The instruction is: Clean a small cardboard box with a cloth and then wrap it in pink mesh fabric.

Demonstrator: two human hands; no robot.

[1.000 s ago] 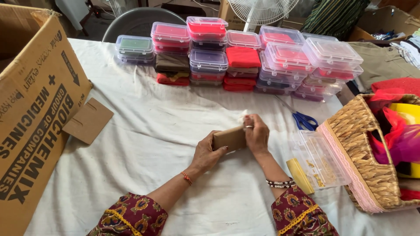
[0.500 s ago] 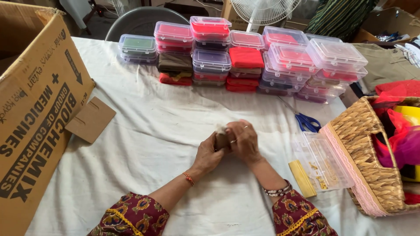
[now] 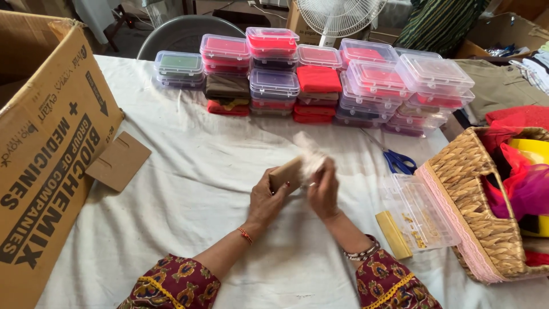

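So we've got our left hand [image 3: 267, 197] with its grip closed round a small brown card [image 3: 285, 173], held just above the table [image 3: 189, 171] in the middle; our right hand [image 3: 323, 191] pinches a bit of white fabric [image 3: 309, 155] against the card's end; blue scissors [image 3: 398, 161] and an open clear box [image 3: 420, 214] sit to the right.

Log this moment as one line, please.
left hand: holds small brown card | right hand: at white material on card's end | above white tablecloth | scissors lying right
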